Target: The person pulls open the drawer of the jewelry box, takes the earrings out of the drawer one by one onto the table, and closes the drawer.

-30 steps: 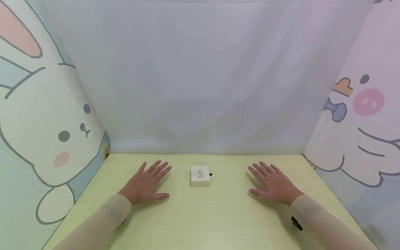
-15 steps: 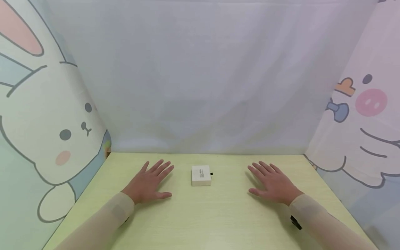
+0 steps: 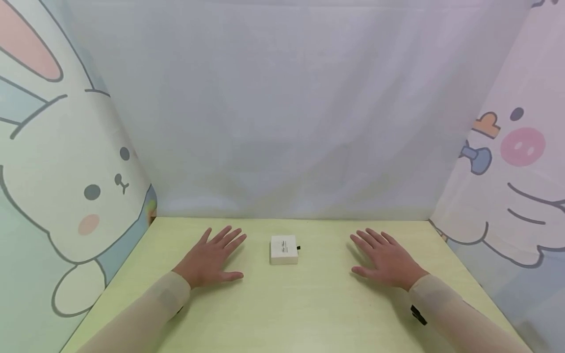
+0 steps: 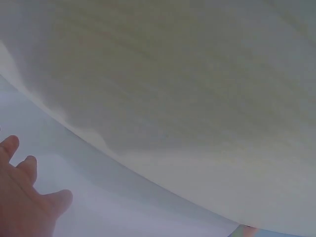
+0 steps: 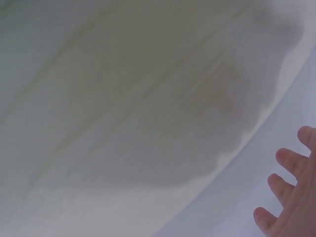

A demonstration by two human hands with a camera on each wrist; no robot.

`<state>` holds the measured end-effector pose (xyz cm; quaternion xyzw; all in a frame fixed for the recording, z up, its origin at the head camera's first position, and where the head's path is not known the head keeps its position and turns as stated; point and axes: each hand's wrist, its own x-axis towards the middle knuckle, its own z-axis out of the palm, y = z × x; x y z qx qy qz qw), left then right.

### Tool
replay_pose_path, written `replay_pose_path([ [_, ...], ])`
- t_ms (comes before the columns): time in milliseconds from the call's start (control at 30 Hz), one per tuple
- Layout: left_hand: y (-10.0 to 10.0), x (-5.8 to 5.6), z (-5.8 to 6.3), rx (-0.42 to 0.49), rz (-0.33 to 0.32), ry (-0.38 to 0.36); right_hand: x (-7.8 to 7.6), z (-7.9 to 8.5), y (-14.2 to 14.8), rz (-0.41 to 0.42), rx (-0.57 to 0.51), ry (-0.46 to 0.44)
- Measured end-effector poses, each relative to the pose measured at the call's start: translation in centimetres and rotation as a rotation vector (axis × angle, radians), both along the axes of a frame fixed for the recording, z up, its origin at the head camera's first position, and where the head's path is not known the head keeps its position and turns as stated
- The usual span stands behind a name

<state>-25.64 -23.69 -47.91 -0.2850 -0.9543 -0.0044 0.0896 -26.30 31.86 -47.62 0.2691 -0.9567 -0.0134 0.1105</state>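
Note:
A small white box with dark lettering on its top and a black tab on its right side lies on the pale wooden table. To its left my left hand is spread palm down, fingers straight, apart from the box. My right hand is spread the same way on the other side, farther from the box. Neither hand holds anything. In the left wrist view, part of the left hand shows at the lower left; part of the right hand appears at the right edge of the right wrist view.
A plain grey-white curtain hangs behind the table's far edge. Cloth with a printed rabbit stands along the left side, and a printed pig along the right. A black strap piece sits under the right sleeve.
The left hand has shifted very slightly to the right in the head view, along with a small camera movement. The box and the right hand look the same.

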Motion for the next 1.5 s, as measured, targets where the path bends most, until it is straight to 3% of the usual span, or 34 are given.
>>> replay_pose_path([
  [700,0.7,-0.6,0.2,0.011,-0.010,-0.025,-0.5,-0.3,0.3,-0.002,-0.009,0.001],
  [1033,0.8,-1.4,-0.2,0.016,-0.028,0.012,-1.1,-0.1,0.3,0.005,-0.003,0.026],
  [1233,0.8,-1.8,-0.6,0.008,-0.018,0.001,-1.3,-0.2,0.4,0.003,0.007,0.016],
  [1500,1.3,-2.1,-0.2,0.005,-0.017,-0.014,-1.9,-0.6,0.6,0.004,0.015,0.013],
])
